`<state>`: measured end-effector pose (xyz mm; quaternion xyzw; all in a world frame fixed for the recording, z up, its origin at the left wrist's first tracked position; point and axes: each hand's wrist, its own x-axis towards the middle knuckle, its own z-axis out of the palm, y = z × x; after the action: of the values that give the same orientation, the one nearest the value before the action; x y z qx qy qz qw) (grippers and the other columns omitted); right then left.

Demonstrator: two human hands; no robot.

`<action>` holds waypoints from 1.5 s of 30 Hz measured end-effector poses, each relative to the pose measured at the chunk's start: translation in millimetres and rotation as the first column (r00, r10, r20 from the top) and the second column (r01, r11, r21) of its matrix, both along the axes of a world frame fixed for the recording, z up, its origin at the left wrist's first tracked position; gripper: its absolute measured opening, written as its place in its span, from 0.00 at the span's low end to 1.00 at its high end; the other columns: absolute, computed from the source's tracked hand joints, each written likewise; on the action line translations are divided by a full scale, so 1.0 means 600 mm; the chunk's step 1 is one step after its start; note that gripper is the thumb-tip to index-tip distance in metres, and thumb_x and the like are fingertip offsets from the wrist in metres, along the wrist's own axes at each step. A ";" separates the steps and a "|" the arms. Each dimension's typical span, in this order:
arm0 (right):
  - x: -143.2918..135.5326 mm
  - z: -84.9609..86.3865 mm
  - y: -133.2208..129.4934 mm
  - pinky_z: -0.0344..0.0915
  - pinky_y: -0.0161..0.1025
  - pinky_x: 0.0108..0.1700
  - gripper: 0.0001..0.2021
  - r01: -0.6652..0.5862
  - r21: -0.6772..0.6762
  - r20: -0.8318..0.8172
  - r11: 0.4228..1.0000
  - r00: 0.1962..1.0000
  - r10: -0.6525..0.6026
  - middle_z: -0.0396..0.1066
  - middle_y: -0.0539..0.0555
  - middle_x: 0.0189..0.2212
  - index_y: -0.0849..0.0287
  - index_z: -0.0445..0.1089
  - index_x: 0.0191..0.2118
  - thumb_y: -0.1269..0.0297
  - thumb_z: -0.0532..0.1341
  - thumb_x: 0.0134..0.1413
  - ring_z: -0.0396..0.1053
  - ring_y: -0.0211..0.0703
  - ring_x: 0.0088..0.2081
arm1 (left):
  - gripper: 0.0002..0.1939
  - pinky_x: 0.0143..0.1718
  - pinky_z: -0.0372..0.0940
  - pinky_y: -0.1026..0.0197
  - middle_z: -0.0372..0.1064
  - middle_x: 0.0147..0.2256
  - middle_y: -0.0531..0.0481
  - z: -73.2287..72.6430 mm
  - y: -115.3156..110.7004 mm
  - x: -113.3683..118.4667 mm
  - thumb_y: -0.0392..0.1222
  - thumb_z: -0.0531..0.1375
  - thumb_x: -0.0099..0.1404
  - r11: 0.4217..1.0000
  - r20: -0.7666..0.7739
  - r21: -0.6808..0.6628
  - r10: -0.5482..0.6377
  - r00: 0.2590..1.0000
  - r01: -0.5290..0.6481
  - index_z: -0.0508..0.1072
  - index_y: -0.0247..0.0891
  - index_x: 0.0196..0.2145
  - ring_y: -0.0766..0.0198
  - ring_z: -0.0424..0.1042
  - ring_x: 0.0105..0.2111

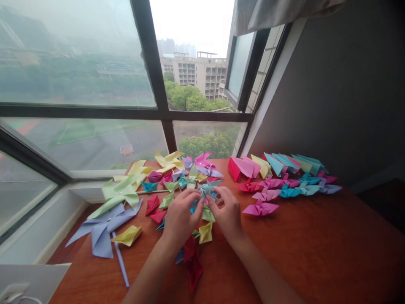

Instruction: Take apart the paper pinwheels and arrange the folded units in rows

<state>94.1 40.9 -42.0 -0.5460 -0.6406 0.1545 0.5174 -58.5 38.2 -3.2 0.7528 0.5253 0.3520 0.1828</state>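
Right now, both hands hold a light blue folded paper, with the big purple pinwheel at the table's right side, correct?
No: the head view shows the big purple pinwheel at the left side of the table. The left hand and right hand do hold a light blue folded paper.

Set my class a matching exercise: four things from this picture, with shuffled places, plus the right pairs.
Things
1. Red paper plane
2. Pale blue paper piece
3. Large lavender pinwheel
4. Curtain

Places
A. At the left edge of the table
B. At the top of the view
C. Left end of the row of planes
D. In the left hand and right hand

Pairs: 1-C, 2-D, 3-A, 4-B
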 end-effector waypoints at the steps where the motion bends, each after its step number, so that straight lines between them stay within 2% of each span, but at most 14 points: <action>1: 0.002 0.001 0.001 0.69 0.36 0.34 0.09 -0.001 -0.015 0.002 1.000 1.000 0.001 0.73 0.55 0.37 0.58 0.73 0.43 0.61 0.62 0.59 0.71 0.42 0.34 | 0.08 0.43 0.65 0.59 0.75 0.45 0.46 -0.001 0.000 0.001 0.43 0.56 0.67 1.000 0.011 0.006 -0.009 1.000 0.009 0.75 0.42 0.33 0.55 0.73 0.44; 5: 0.004 0.002 0.003 0.68 0.36 0.36 0.07 -0.014 -0.028 0.010 0.999 1.000 0.014 0.73 0.55 0.35 0.57 0.73 0.39 0.60 0.61 0.59 0.71 0.43 0.36 | 0.08 0.48 0.65 0.56 0.75 0.47 0.45 -0.003 -0.001 0.002 0.42 0.56 0.67 0.998 0.028 0.011 -0.059 0.998 0.059 0.76 0.42 0.34 0.54 0.74 0.47; 10: 0.005 0.004 0.003 0.67 0.36 0.38 0.05 -0.046 -0.033 0.000 0.998 0.999 0.046 0.73 0.54 0.35 0.57 0.73 0.38 0.63 0.61 0.59 0.70 0.44 0.38 | 0.08 0.49 0.66 0.56 0.76 0.48 0.44 -0.004 -0.001 0.002 0.42 0.57 0.68 0.998 0.031 0.019 -0.068 0.997 0.068 0.76 0.41 0.35 0.54 0.74 0.48; 19: 0.006 0.010 0.003 0.66 0.37 0.38 0.05 -0.044 -0.028 -0.011 0.999 0.999 0.044 0.72 0.54 0.33 0.58 0.72 0.38 0.65 0.62 0.57 0.69 0.44 0.36 | 0.06 0.46 0.68 0.57 0.77 0.47 0.45 -0.011 0.001 0.003 0.39 0.58 0.67 0.994 0.062 0.077 -0.086 0.994 0.081 0.76 0.40 0.34 0.55 0.76 0.45; 35: 0.007 0.007 0.004 0.65 0.37 0.38 0.04 -0.048 -0.031 -0.006 0.998 0.999 0.048 0.71 0.53 0.32 0.58 0.72 0.37 0.65 0.62 0.57 0.69 0.43 0.35 | 0.06 0.47 0.66 0.58 0.76 0.47 0.45 -0.011 0.001 0.002 0.39 0.58 0.67 0.994 0.066 0.059 -0.091 0.994 0.087 0.75 0.40 0.34 0.56 0.75 0.46; 41: 0.015 0.014 0.005 0.66 0.37 0.36 0.06 -0.134 0.027 -0.047 0.991 0.990 0.135 0.72 0.53 0.34 0.57 0.73 0.40 0.63 0.62 0.59 0.70 0.43 0.36 | 0.07 0.48 0.65 0.57 0.76 0.46 0.46 -0.005 0.005 -0.011 0.40 0.58 0.67 0.999 0.069 0.034 -0.037 0.997 0.035 0.74 0.40 0.32 0.55 0.74 0.46; 43: 0.024 0.020 0.005 0.67 0.38 0.36 0.07 -0.117 0.069 -0.074 0.991 0.990 0.122 0.73 0.54 0.37 0.57 0.72 0.42 0.62 0.60 0.61 0.70 0.43 0.38 | 0.08 0.46 0.65 0.58 0.77 0.43 0.46 0.000 0.008 -0.018 0.41 0.57 0.67 1.000 0.068 0.015 -0.005 0.998 0.004 0.74 0.40 0.32 0.56 0.74 0.44; 45: 0.036 0.025 0.006 0.68 0.40 0.41 0.09 -0.051 0.117 -0.089 0.992 0.994 0.062 0.72 0.55 0.41 0.56 0.72 0.44 0.62 0.58 0.63 0.70 0.45 0.42 | 0.09 0.41 0.65 0.59 0.76 0.37 0.48 0.005 0.009 -0.024 0.41 0.56 0.68 1.000 0.054 -0.010 0.018 0.998 -0.017 0.73 0.39 0.32 0.58 0.74 0.38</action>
<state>115.7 44.6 -27.2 -0.4893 -0.6390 0.1569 0.5724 -73.1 43.8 -0.2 0.7374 0.5284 0.3715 0.1976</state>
